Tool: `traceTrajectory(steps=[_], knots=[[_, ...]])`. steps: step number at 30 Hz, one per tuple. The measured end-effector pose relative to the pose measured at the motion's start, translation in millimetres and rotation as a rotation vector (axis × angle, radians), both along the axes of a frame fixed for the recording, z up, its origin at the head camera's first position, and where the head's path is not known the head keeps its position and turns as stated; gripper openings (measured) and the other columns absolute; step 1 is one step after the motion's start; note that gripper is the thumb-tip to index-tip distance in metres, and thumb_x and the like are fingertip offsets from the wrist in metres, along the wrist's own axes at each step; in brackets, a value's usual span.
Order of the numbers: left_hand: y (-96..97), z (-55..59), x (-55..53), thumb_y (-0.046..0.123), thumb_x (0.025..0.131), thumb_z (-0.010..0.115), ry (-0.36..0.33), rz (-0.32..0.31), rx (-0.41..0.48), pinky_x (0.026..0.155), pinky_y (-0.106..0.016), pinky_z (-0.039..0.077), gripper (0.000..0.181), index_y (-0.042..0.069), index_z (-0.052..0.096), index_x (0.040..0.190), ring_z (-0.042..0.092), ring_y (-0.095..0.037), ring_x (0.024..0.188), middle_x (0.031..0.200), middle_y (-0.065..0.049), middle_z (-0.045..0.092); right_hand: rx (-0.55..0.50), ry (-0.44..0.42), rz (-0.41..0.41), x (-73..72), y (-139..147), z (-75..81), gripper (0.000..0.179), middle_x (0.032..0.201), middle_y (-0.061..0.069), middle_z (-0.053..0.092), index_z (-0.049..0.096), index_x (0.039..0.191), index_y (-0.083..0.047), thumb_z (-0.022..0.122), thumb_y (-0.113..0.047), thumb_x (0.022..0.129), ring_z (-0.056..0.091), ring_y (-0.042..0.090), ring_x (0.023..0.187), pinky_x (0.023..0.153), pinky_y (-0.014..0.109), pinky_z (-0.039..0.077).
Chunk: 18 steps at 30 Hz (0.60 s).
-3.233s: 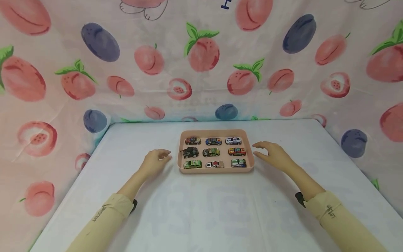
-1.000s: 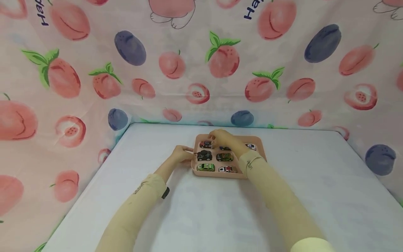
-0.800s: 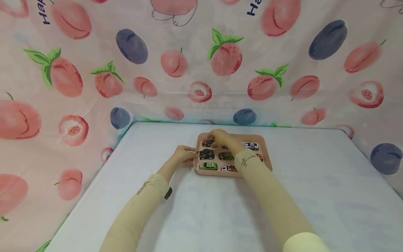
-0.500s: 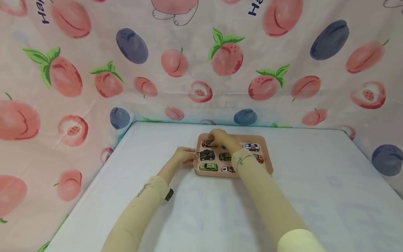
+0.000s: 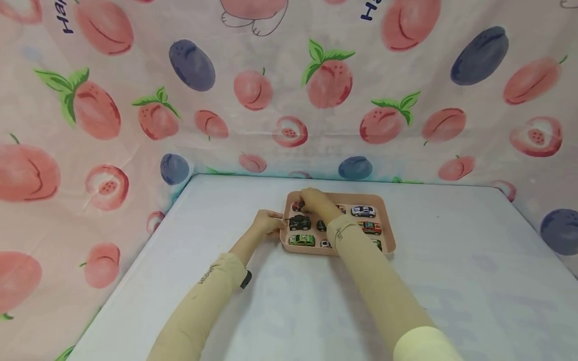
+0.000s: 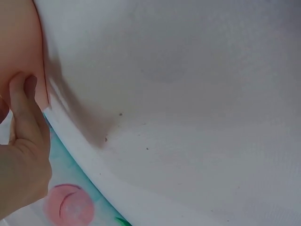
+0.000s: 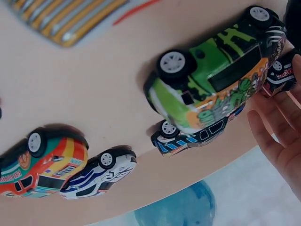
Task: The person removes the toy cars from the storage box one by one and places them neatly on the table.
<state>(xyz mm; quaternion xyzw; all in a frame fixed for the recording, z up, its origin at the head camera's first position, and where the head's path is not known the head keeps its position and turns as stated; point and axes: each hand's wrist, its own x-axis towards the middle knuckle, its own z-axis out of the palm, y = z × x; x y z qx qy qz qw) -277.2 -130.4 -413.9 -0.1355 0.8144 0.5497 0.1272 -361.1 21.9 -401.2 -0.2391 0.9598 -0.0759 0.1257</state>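
Observation:
A shallow pink tray [image 5: 389,245] holds several small toy cars in rows. My left hand [image 5: 267,221] touches its left wall; in the left wrist view the fingertips [image 6: 23,82] lie against the tray's outer side. My right hand [image 5: 315,201] reaches across the tray to the back left corner. There its fingers grip a dark toy car with red markings [image 7: 282,70], partly covered by the hand. Just beside these fingers is a green-and-black car [image 7: 211,80], with a black-and-blue car [image 7: 197,136] behind it. A black tank-like toy vehicle [image 5: 299,222] sits near the left hand.
Toward the tray's right side stand a white-and-blue car [image 5: 363,211] and a red-and-yellow car [image 5: 371,227]. A green car [image 5: 302,240] is at the front left. The right forearm hides part of the tray. A fruit-print curtain [image 5: 253,65] hangs behind the white table [image 5: 451,240].
Both hands were apart from the tray on either side. The left has come to its left wall, the right across to the back left car. The head view has shifted slightly.

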Motion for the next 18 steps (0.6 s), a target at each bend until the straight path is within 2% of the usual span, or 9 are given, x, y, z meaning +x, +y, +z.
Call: traceTrajectory(steps=[7,11,18], knots=[[-4.0,-1.5,0.8,0.001,0.082,0.066,-0.010,0.001,-0.017,0.058,-0.016,0.049,0.038,-0.001,0.062,0.119,0.063,-0.013,0.076,0.112,-0.022,0.066,-0.036,-0.020,-0.003,-0.2,-2.2,-0.5,0.017,0.104,0.012,0.065,0.065,0.105,-0.004,0.063,-0.010,0.090,0.060,0.024,0.095,0.083,0.034,0.052],[-5.0,-0.1,0.8,0.003,0.083,0.067,-0.015,0.010,-0.023,0.056,-0.015,0.046,0.037,0.000,0.062,0.119,0.066,-0.016,0.080,0.111,-0.020,0.067,-0.061,-0.004,0.003,-1.1,-0.3,-0.2,0.014,0.099,0.013,0.065,0.065,0.101,-0.003,0.064,-0.011,0.089,0.059,0.024,0.089,0.078,0.035,0.051],[-2.9,1.0,1.2,0.003,0.083,0.067,-0.042,0.026,0.063,0.073,-0.022,0.056,0.035,-0.001,0.062,0.118,0.067,-0.024,0.096,0.115,-0.020,0.066,-0.052,0.018,0.031,-5.0,8.6,3.9,0.014,0.093,0.013,0.063,0.062,0.095,-0.002,0.068,-0.013,0.087,0.056,0.022,0.081,0.070,0.034,0.047]])
